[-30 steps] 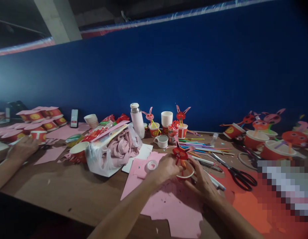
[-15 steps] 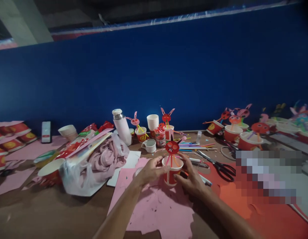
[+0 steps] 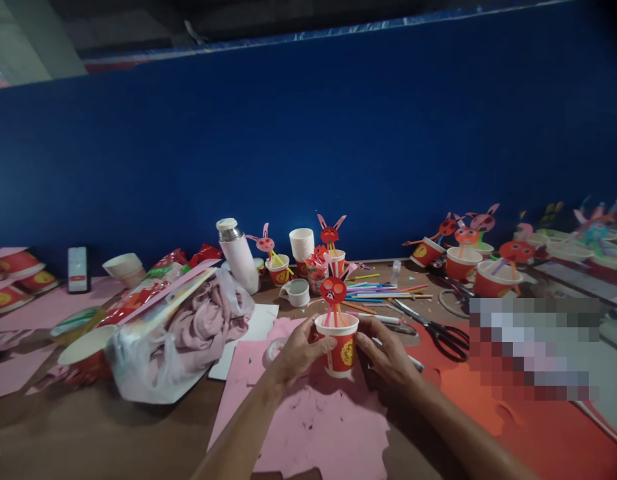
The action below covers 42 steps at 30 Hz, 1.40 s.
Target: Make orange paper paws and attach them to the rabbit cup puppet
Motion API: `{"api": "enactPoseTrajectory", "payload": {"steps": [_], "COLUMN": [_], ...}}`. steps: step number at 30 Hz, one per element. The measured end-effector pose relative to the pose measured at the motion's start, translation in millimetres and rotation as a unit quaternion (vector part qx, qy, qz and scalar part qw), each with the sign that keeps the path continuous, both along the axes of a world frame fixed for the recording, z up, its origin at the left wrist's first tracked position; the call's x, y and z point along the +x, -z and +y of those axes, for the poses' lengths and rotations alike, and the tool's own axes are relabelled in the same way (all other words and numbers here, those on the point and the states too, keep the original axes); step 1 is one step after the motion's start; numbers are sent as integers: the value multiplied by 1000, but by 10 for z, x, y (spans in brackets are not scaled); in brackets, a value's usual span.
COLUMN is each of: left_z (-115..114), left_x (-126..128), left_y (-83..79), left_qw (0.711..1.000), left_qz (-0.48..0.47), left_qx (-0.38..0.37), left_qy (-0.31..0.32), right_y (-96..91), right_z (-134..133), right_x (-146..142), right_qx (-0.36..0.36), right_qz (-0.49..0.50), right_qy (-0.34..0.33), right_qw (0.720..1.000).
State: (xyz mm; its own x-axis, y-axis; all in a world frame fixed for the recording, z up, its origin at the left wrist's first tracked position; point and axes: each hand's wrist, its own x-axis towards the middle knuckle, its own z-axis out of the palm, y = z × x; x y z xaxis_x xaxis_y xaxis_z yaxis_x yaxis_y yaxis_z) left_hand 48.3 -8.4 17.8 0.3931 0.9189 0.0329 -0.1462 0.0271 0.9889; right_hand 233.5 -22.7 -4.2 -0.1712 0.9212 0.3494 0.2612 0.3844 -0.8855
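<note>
Holding a red paper cup (image 3: 340, 352) upright between both hands, near the middle of the table (image 3: 113, 433).
I see my left hand (image 3: 297, 352) curled against the cup's left wall, thumb up by the white rim, and my right hand (image 3: 386, 353) against its right wall, fingers bent and close together. The cup stands on a pink paper sheet (image 3: 313, 427); a red paper face (image 3: 333, 291) on straws rises from it. Scissors (image 3: 441, 331) lie to the right, a plastic bag (image 3: 153, 353) to the left.

Bare pink paper (image 3: 328, 427) nr (scissors (image 3: 441, 331) rt)
</note>
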Motion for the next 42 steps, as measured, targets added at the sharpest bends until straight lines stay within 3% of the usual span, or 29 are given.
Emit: {"api": "enactPoseTrajectory", "payload": {"steps": [6,12,20,28,36,42], "left_z": [-39,-35,0,-24,16,-50], "left_x": [-10,-14,-49,-42,-11,66], "left_y": [-18,-6,34,-36,105,120], "left_qw": [995,994,995,998,999,999], "left_qz": [-71,-97,-97,-62,-27,-30], "left_qx": [-62,-42,-26,-3,29,31], "left_qy": [18,26,26,20,-1,19], "right_y": [21,26,-51,51,-52,2], "right_z": [14,24,51,101,88,90], "right_x": [-7,-9,19,51,90,56], "right_qx": [7,-7,-32,-49,-20,-33], "right_qz": [-56,-40,-9,12,29,47], "right_qy": [39,37,9,-8,-20,-55], "right_qw": [998,998,999,999,999,997]}}
